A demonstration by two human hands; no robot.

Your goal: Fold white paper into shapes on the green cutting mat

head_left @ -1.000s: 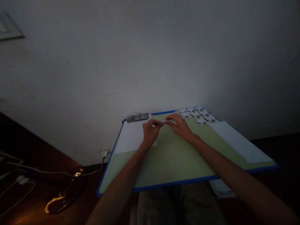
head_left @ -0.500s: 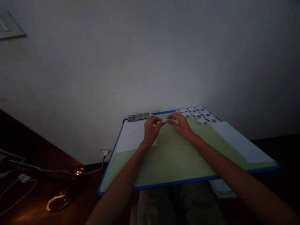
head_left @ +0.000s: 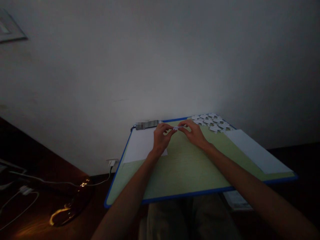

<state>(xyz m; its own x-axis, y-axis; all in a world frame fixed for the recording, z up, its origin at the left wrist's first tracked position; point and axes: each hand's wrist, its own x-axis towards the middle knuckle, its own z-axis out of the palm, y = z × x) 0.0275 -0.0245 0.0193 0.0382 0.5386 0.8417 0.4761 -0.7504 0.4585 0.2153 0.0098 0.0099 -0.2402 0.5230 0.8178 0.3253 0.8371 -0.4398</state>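
Though small, a white paper piece (head_left: 176,128) between left hand (head_left: 161,136) and right hand (head_left: 193,132), in both hands' narrow fingertip pinch.

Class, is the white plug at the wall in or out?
In: the plug sits against the wall outlet, its cable running down; no prongs show.

On the far left corner of my green, blue-edged table (head_left: 190,170) I see a dark phone (head_left: 152,124). A grey wall (head_left: 160,60) faces me, with a pale framed panel (head_left: 12,30) high on my left. Low on that wall a white plug (head_left: 112,163) sits in a socket (head_left: 109,160), its cable (head_left: 67,183) trailing left, above a glossy, curved thing (head_left: 60,209) with golden glints that I cannot identify.
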